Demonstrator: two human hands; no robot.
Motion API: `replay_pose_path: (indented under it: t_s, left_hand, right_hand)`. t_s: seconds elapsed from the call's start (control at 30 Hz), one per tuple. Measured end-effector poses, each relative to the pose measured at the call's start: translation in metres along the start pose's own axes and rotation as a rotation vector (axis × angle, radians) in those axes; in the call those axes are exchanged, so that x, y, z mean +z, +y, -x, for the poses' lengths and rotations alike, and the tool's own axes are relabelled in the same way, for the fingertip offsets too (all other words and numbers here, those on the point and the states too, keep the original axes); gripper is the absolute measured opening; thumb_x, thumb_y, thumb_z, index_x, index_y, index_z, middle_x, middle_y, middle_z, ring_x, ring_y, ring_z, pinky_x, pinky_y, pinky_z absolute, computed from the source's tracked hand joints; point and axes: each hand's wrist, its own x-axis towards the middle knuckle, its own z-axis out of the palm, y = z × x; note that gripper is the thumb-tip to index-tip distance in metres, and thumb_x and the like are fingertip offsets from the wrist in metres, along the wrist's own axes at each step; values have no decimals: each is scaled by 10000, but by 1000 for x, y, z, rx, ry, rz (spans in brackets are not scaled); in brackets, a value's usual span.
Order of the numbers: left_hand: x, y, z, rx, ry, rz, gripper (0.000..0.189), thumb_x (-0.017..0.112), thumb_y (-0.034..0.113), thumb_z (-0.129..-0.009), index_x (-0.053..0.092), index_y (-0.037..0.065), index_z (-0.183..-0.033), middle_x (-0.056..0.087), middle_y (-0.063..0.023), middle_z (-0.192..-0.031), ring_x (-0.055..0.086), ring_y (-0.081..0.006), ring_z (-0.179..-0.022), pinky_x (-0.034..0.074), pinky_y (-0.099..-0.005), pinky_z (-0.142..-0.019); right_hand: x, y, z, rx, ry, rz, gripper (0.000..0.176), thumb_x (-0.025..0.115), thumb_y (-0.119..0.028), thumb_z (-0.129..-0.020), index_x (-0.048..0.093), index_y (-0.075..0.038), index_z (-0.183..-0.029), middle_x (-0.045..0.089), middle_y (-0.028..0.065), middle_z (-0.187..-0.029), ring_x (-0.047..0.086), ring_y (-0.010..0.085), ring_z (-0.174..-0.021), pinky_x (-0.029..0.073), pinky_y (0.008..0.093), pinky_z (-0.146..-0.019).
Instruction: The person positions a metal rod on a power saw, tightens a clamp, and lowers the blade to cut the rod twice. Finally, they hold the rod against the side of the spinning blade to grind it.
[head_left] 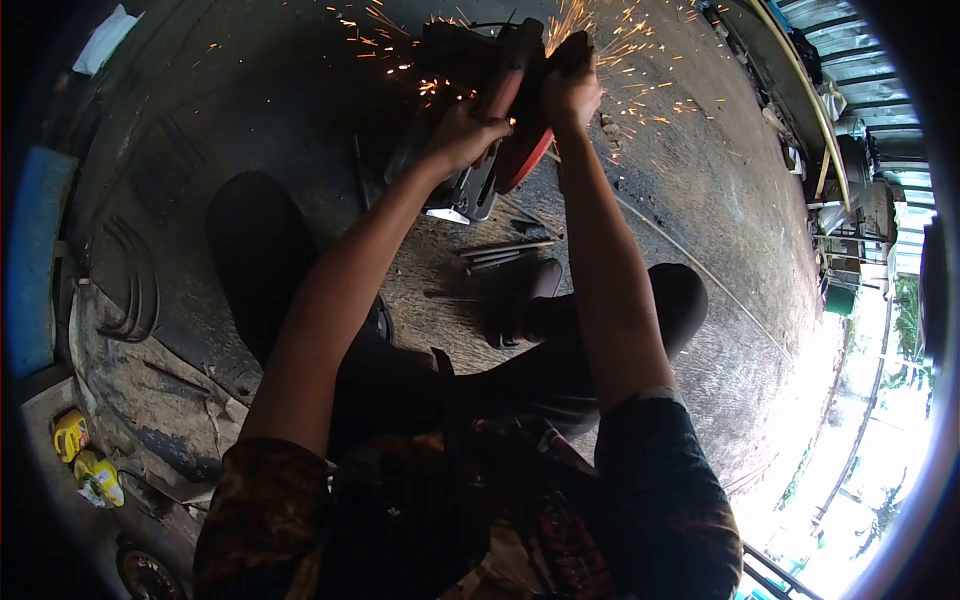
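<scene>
Orange sparks fly up and out from a dark cutting machine with a red guard [527, 163] at the top of the view. My left hand [466, 137] is closed around or against the machine's reddish handle [504, 88], on its left side. On the right side, my right hand [573, 97] is closed on a dark part I cannot make out. A pale metal piece [447, 215] shows at the machine's base. The contact point of the cut is hidden in shadow and sparks.
Several metal rods [500, 255] lie on the floor between my feet and the machine. A long thin rod [700, 265] runs to the right. Yellow packets [98, 478] lie at lower left, near a blue panel [35, 260]. Shelving and clutter line the right.
</scene>
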Motion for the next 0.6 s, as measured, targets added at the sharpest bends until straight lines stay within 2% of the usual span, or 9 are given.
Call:
replay_pose_path:
  t_s: [0.43, 0.53, 0.6]
  left_hand:
    - [0, -1, 0, 24, -16, 56, 262, 683, 195, -728, 599, 12, -895, 586, -36, -639, 572, -121, -520, 449, -284, -479]
    - [1, -1, 1, -24, -22, 16, 247, 682, 198, -730, 595, 17, -873, 579, -36, -624, 564, -119, -507, 442, -284, -471]
    - [4, -3, 0, 95, 33, 54, 215, 676, 186, -737, 593, 25, -852, 565, -27, -601, 545, -112, -480, 425, -280, -448]
  right_hand:
    - [5, 5, -1, -57, 64, 0, 627, 594, -424, -840, 454, -49, -1322, 634, 325, -882, 609, 498, -896, 475, 543, -812]
    - [4, 5, 1, -46, 51, -23, 634, 596, -428, -837, 443, -74, -1340, 635, 318, -888, 608, 500, -894, 473, 547, -808]
    - [3, 5, 0, -35, 30, 9, 621, 596, -419, -838, 441, -96, -1345, 635, 317, -899, 606, 502, -897, 473, 546, -810]
